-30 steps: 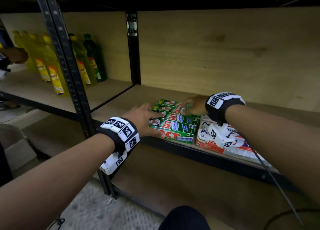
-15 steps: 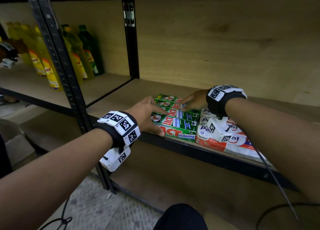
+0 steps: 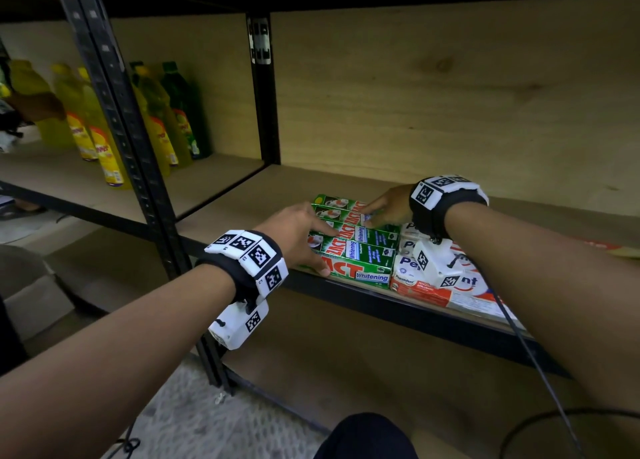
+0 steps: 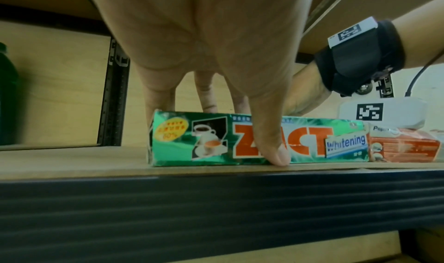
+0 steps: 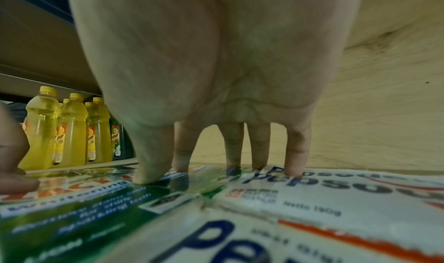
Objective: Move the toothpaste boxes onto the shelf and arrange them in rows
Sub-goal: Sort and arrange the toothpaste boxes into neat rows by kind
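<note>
Several green Zact toothpaste boxes [image 3: 360,250] lie side by side in a row on the wooden shelf [image 3: 242,212]. White and red Pepsodent boxes [image 3: 422,289] lie against their right ends. My left hand [image 3: 311,247] rests on the green boxes' left part. Its thumb [image 4: 271,149] presses the front face of the front green box [image 4: 216,140] and its fingers reach over the top. My right hand [image 3: 381,212] has straight fingers [image 5: 233,153] touching the tops of the green boxes [image 5: 72,219] and the Pepsodent boxes [image 5: 312,210].
Yellow and green bottles [image 3: 104,140] stand on the neighbouring shelf to the left, behind a black upright post [image 3: 117,112]. Another person's hand [image 3: 38,105] shows at the far left. A cable [image 3: 519,337] hangs from my right wrist. Bare shelf board lies behind the boxes.
Both hands stay on the boxes. The right fingertips have shifted slightly along the box tops, and the green boxes look a little more squared up.
</note>
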